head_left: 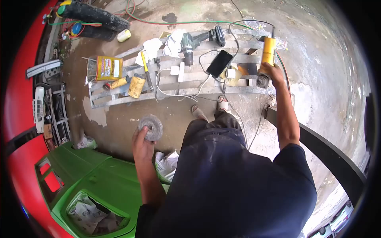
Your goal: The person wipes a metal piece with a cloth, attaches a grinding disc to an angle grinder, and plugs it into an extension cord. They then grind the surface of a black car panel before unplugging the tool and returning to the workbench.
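In the head view, the left hand (143, 150) pinches a grey disc (154, 126) in front of the slatted bench (238, 90); its hidden fingertips cannot be judged. The right hand (274, 73) wraps the lower part of a yellow grinder (269, 49) at the bench's right end. A firm grip clear of the grinder's round head seems wise. The disc looks matte and rough, the grinder's barrel smooth, the slats worn.

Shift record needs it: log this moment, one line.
left hand: holds grey disc | right hand: grips yellow power tool | phone: on slatted bench
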{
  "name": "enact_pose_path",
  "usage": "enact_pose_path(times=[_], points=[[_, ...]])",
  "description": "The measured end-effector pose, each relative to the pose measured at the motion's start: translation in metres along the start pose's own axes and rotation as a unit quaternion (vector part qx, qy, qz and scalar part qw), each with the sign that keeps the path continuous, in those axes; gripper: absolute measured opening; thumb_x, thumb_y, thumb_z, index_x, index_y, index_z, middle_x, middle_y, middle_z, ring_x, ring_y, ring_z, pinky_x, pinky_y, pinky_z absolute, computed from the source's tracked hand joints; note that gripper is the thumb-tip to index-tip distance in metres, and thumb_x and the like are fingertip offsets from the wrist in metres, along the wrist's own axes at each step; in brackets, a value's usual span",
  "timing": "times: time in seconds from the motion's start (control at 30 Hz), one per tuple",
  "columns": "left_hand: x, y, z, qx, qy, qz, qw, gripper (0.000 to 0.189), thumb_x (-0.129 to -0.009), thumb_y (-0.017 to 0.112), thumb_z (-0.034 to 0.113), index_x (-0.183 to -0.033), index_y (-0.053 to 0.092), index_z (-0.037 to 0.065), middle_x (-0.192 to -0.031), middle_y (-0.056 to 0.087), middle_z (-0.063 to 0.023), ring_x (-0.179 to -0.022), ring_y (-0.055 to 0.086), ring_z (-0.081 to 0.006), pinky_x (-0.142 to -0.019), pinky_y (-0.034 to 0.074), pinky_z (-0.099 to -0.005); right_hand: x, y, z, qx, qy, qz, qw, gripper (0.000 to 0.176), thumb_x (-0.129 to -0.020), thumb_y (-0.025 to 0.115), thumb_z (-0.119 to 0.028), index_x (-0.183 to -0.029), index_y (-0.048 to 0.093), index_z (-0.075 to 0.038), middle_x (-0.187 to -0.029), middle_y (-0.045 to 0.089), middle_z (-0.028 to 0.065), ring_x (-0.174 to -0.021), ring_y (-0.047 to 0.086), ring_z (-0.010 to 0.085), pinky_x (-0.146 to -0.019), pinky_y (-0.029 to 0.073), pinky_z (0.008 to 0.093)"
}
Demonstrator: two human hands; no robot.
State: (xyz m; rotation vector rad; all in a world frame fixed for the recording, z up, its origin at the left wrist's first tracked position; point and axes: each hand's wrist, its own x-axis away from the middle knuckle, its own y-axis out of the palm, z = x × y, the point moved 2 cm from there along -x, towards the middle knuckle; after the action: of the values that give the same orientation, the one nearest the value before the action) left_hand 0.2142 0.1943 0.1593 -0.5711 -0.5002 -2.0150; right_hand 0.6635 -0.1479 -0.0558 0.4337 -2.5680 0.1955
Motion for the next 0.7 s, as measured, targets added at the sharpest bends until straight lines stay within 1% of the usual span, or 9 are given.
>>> enact_pose_path(times=[0.07,0.2,0.3,0.37,0.43,0.5,0.63,0.67,0.7], points=[[-0.007,0.005,-0.004,0.019,-0.003,-0.01,1.0,0.027,-0.091,0.06,0.018,-0.114,0.057,0.004,-0.099,0.066,-0.0065,-0.079,0.064,-0.0169,-0.052,0.043,-0.0296,0.064,-0.011,-0.022,-0.074,-0.009,-0.031,0.997,0.043,-0.088,0.062,-0.028,-0.114,0.054,0.005,-0.088,0.064,0.0098,-0.07,0.063,0.0189,-0.066,0.051,0.0308],[-0.031,0.03,-0.012,0.056,0.01,-0.048,0.997,0.027,-0.091,0.059,0.018,-0.116,0.056,0.007,-0.1,0.064,-0.0046,-0.078,0.061,-0.015,-0.052,0.04,-0.0281,0.188,-0.023,-0.057,-0.207,0.052,0.037,0.976,0.046,-0.088,0.057,-0.03,-0.114,0.054,0.008,-0.089,0.065,0.0162,-0.074,0.066,0.0237,-0.069,0.055,0.0338],[-0.043,0.064,-0.013,0.057,0.007,-0.119,0.991,0.028,-0.092,0.057,0.018,-0.118,0.054,0.008,-0.098,0.063,-0.0045,-0.071,0.057,-0.0138,-0.049,0.038,-0.0274,0.239,-0.061,-0.04,-0.221,0.008,0.001,0.975,0.061,-0.082,0.063,-0.039,-0.119,0.051,0.009,-0.093,0.064,0.0184,-0.078,0.067,0.0246,-0.066,0.056,0.0343],[-0.047,0.095,-0.009,0.041,-0.003,-0.171,0.984,0.028,-0.093,0.056,0.019,-0.119,0.053,0.008,-0.097,0.062,-0.0045,-0.067,0.055,-0.0131,-0.048,0.037,-0.0272,0.28,-0.056,-0.063,-0.172,-0.073,0.001,0.982,0.071,-0.077,0.069,-0.041,-0.123,0.047,0.008,-0.099,0.063,0.0201,-0.081,0.067,0.026,-0.065,0.057,0.0353],[-0.048,0.126,-0.004,0.01,0.014,-0.248,0.969,0.029,-0.094,0.055,0.02,-0.12,0.051,0.007,-0.096,0.06,-0.0047,-0.064,0.052,-0.0116,-0.046,0.036,-0.0269,0.307,-0.079,-0.069,-0.102,-0.1,-0.047,0.989,0.08,-0.071,0.078,-0.032,-0.131,0.041,0.007,-0.109,0.06,0.0196,-0.092,0.064,0.0271,-0.08,0.053,0.0361],[-0.048,0.156,0.011,0.007,0.042,-0.27,0.962,0.03,-0.095,0.055,0.021,-0.121,0.051,0.008,-0.097,0.06,-0.0047,-0.067,0.053,-0.0103,-0.05,0.039,-0.0269,0.334,-0.091,-0.074,-0.045,-0.105,-0.037,0.993,0.084,-0.066,0.084,-0.025,-0.131,0.041,0.007,-0.111,0.061,0.018,-0.095,0.063,0.026,-0.084,0.052,0.0356],[-0.056,0.191,0.046,0.075,0.11,-0.316,0.939,0.033,-0.097,0.051,0.025,-0.125,0.048,0.007,-0.101,0.061,-0.0056,-0.071,0.052,-0.0119,-0.056,0.039,-0.0256,0.378,-0.063,-0.124,0.02,0.021,-0.108,0.994,0.089,-0.054,0.085,-0.015,-0.131,0.045,0.003,-0.1,0.064,0.0094,-0.089,0.062,0.0163,-0.082,0.051,0.0313],[-0.054,0.194,0.059,0.1,0.142,-0.343,0.923,0.034,-0.098,0.051,0.025,-0.125,0.048,0.006,-0.102,0.061,-0.0058,-0.073,0.052,-0.0118,-0.059,0.039,-0.0253,0.379,-0.06,-0.13,0.109,0.018,-0.14,0.984,0.087,-0.051,0.082,-0.015,-0.129,0.049,0.004,-0.098,0.064,0.0067,-0.086,0.061,0.0155,-0.081,0.05,0.031],[-0.05,0.196,0.07,0.102,0.147,-0.342,0.923,0.034,-0.098,0.051,0.025,-0.125,0.048,0.006,-0.102,0.061,-0.0058,-0.073,0.052,-0.0118,-0.059,0.039,-0.0253,0.379,-0.049,-0.141,0.211,-0.047,-0.171,0.961,0.086,-0.05,0.083,-0.018,-0.128,0.053,0.005,-0.1,0.067,0.0096,-0.085,0.066,0.0214,-0.079,0.051,0.0332]])
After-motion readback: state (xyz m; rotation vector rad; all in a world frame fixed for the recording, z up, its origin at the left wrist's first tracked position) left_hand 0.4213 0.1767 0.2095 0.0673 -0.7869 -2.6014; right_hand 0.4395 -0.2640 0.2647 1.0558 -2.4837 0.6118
